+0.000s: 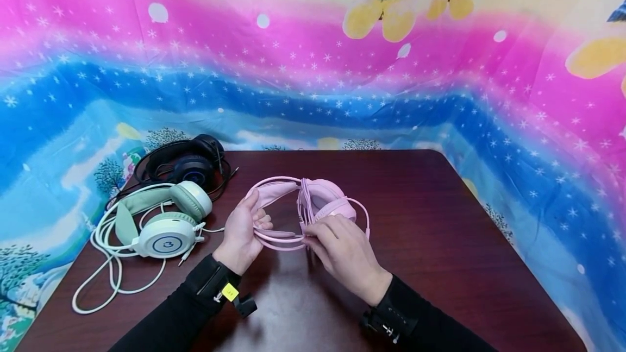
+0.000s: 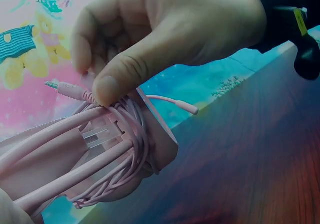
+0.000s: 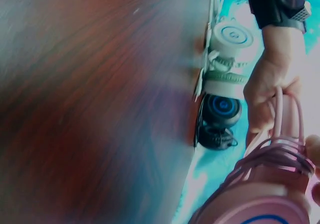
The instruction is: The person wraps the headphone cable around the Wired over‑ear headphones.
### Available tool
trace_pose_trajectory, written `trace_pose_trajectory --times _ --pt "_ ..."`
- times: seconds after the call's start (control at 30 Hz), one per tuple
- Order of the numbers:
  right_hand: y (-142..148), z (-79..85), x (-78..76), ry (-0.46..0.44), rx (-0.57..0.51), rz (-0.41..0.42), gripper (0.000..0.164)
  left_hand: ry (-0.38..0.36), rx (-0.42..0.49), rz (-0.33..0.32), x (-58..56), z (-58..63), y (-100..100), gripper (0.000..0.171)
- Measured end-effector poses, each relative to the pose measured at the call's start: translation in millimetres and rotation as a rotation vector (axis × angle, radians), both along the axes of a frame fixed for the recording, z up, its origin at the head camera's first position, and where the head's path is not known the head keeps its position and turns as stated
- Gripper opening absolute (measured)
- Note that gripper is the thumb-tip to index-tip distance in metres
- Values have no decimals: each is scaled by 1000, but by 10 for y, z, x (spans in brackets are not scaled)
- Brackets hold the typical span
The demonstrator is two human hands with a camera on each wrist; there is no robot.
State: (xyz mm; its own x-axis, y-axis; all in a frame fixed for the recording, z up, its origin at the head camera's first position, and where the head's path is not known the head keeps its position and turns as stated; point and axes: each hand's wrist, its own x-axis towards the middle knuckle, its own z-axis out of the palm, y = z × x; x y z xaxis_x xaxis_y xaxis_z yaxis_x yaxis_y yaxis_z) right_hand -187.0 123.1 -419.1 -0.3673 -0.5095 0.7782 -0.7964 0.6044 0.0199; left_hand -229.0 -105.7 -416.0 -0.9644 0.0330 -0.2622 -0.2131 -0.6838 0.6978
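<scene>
A pair of pink over-ear headphones with a padded inner band and slim tubular outer bars (image 1: pixel 320 192) is held above the table, near its middle, with the headband toward the left and the ear cups toward the right. A thin pink cable (image 1: pixel 306 202) is wound in several loops around the headset, beside the ear cups. A slender pink microphone boom (image 1: pixel 364 213) curves outward beyond the cups. The left hand (image 1: pixel 244 230) grips the headband, its fingers curled around the band. The right hand (image 1: pixel 347 254) has thumb and forefinger closed in a pinch on the cable, just behind a pink jack plug with a metal tip (image 2: pixel 70 90), which protrudes past the fingers in the left wrist view. Both forearms are in black sleeves (image 1: pixel 168 316); a small yellow tag (image 1: pixel 230 292) marks the device on the left wrist.

To the left of the held pair, white headphones with pale green cushions (image 1: pixel 168 235) rest on the table, their white cable (image 1: pixel 117 281) looped alongside toward the near edge. Just behind them lie black headphones with a black cable (image 1: pixel 193 170). The table has a dark reddish-brown wood-grain top (image 1: pixel 440 265). Around it hangs a pink and blue printed cloth with snowflakes and teddy bears (image 1: pixel 293 69).
</scene>
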Motion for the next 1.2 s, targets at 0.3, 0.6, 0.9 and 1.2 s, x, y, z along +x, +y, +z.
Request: trace_pose_trajectory --times 0.3,0.6,0.9,1.2 --pt "222 -161 -121 -57 231 -55 43 -34 -9 24 -4 -50 40 21" --pt "450 -72 -190 -200 350 -44 41 0 -166 -52 -92 -111 132 6" --pt "478 -101 -221 -186 368 -70 34 70 -808 -224 -178 -243 32 51" --pt "375 -62 -236 -268 426 -109 57 281 -1617 -181 -245 -381 -42 67"
